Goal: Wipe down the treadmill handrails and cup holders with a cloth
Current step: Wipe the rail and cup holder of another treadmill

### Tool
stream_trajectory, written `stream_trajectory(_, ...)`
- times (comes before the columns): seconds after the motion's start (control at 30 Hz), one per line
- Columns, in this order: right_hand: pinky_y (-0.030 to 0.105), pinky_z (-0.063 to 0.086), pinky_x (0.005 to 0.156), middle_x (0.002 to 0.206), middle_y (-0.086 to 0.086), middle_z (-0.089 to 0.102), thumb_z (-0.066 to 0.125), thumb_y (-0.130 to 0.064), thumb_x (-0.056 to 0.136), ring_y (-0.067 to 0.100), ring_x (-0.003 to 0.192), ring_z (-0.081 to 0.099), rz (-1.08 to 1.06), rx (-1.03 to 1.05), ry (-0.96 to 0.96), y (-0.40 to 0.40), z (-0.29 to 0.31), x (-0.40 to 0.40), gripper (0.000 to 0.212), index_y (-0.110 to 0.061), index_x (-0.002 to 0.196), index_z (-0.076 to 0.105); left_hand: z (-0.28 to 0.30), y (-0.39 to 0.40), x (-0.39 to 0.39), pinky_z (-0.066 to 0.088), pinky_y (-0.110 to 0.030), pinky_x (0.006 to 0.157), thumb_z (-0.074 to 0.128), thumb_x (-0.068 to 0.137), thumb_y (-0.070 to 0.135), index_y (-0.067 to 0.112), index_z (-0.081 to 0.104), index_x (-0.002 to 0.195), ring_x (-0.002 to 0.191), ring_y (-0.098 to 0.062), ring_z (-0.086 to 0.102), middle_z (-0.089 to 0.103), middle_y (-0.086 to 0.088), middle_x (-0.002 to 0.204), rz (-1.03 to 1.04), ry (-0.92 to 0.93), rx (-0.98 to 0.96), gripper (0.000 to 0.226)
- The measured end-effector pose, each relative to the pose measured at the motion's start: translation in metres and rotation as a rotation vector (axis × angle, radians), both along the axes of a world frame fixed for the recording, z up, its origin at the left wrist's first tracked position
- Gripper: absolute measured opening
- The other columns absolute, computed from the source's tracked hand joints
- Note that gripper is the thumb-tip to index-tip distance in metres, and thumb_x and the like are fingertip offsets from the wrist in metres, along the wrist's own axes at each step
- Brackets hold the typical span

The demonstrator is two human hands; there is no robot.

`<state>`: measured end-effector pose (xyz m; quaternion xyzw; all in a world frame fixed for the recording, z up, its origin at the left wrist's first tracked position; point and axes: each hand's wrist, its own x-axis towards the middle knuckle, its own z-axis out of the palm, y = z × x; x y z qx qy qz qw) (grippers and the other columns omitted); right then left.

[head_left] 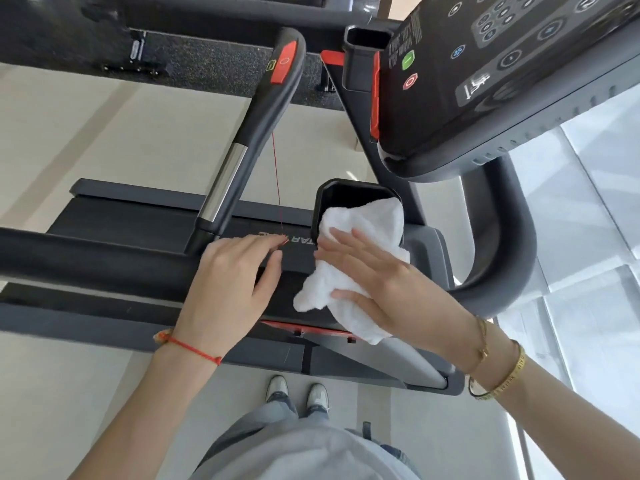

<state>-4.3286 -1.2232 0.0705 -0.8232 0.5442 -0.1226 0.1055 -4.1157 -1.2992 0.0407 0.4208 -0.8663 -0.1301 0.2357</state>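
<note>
As we look down from the head camera, we list first the treadmill (145, 244), its dark deck and frame running from nine o'clock toward the centre. Next, the console (502, 81) at one o'clock, its button panel tilted toward us. Next, the handrail (256, 123) with a chrome grip section and a red panel near its top, rising from the centre toward twelve o'clock; a second curved handrail (502, 237) sits at three o'clock. A thin red cord (277, 181) hangs down beside the straight rail. Next, the cup holder (341, 197), black, just right of centre, with another (367, 39) at twelve o'clock. Next, the white cloth (363, 233), its upper end tucked into the nearer cup holder. Our hands: the right hand (374, 285) lies over the cloth with fingers straight and spread, pressing it; the left hand (235, 282), at seven o'clock of the holder, holds nothing, its fingers relaxed, tips at the cord's lower end.
</note>
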Motion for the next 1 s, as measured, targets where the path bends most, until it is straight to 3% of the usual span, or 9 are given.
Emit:
stream_trajectory(0.1, 0.042, 0.021, 0.122, 0.151, 0.010, 0.041, 0.039, -0.037, 0.100, 0.024, 0.146, 0.028, 0.068, 0.009, 0.054, 0.007, 0.001, 0.001, 0.054, -0.003, 0.142, 0.046, 0.000, 0.005, 0.006, 0.048, -0.045, 0.093, 0.051, 0.097, 0.016, 0.010, 0.070, 0.113, 0.091, -0.020, 0.068, 0.073, 0.000, 0.102, 0.022, -0.003, -0.025, 0.025)
stream_trajectory(0.23, 0.045, 0.026, 0.121, 0.149, 0.011, 0.046, 0.040, -0.038, 0.101, 0.025, 0.143, 0.035, 0.166, -0.125, 0.115, 0.005, -0.001, 0.006, 0.053, -0.004, 0.140, 0.049, -0.002, 0.013, 0.021, 0.044, -0.047, 0.100, 0.049, 0.097, 0.020, 0.011, 0.071, 0.108, 0.094, -0.019, 0.068, 0.073, 0.001, 0.103, 0.098, -0.017, -0.056, 0.027)
stream_trajectory(0.37, 0.048, 0.010, 0.124, 0.162, 0.010, 0.020, 0.036, -0.057, 0.098, 0.027, 0.151, 0.012, 0.095, -0.105, 0.182, 0.000, -0.002, 0.004, 0.071, -0.014, 0.154, 0.025, -0.004, 0.013, 0.038, 0.034, -0.045, 0.112, 0.047, 0.097, 0.023, 0.013, 0.071, 0.109, 0.104, -0.018, 0.064, 0.071, 0.001, 0.106, 0.173, -0.040, -0.054, 0.029)
stream_trajectory(0.43, 0.048, 0.023, 0.119, 0.156, 0.010, 0.030, 0.036, -0.067, 0.093, 0.033, 0.145, 0.026, -0.048, -0.076, 0.176, -0.001, -0.003, 0.006, 0.082, -0.013, 0.153, 0.026, -0.005, 0.011, 0.046, 0.030, -0.044, 0.115, 0.046, 0.097, 0.024, 0.014, 0.070, 0.110, 0.107, -0.018, 0.063, 0.070, 0.002, 0.108, 0.189, -0.035, -0.054, 0.029)
stream_trajectory(0.53, 0.044, 0.038, 0.108, 0.146, 0.012, 0.042, 0.035, -0.067, 0.092, 0.033, 0.125, 0.046, -0.115, -0.112, 0.225, -0.002, -0.009, 0.022, 0.080, -0.010, 0.148, 0.036, -0.007, 0.006, 0.060, 0.027, -0.045, 0.117, 0.043, 0.098, 0.027, 0.016, 0.069, 0.112, 0.111, -0.016, 0.061, 0.069, 0.004, 0.110, 0.189, -0.027, -0.046, 0.032)
stream_trajectory(0.77, 0.045, 0.041, 0.105, 0.134, 0.012, 0.056, 0.033, -0.062, 0.097, 0.034, 0.123, 0.052, -0.142, -0.223, 0.331, -0.017, -0.014, 0.082, 0.074, -0.003, 0.137, 0.051, -0.006, -0.020, 0.111, 0.026, -0.048, 0.117, 0.041, 0.098, 0.029, 0.016, 0.068, 0.116, 0.114, -0.016, 0.060, 0.068, 0.005, 0.113, 0.140, -0.031, -0.033, 0.035)
stream_trajectory(1.0, 0.043, 0.046, 0.084, 0.132, 0.008, 0.055, 0.028, -0.064, 0.098, 0.030, 0.101, 0.057, -0.199, -0.181, 0.433, -0.071, -0.019, 0.189, 0.068, -0.011, 0.132, 0.051, -0.008, -0.055, 0.182, 0.028, -0.050, 0.115, 0.047, 0.097, 0.024, 0.014, 0.067, 0.117, 0.116, -0.021, 0.058, 0.068, 0.003, 0.113, 0.127, -0.021, -0.037, 0.030)
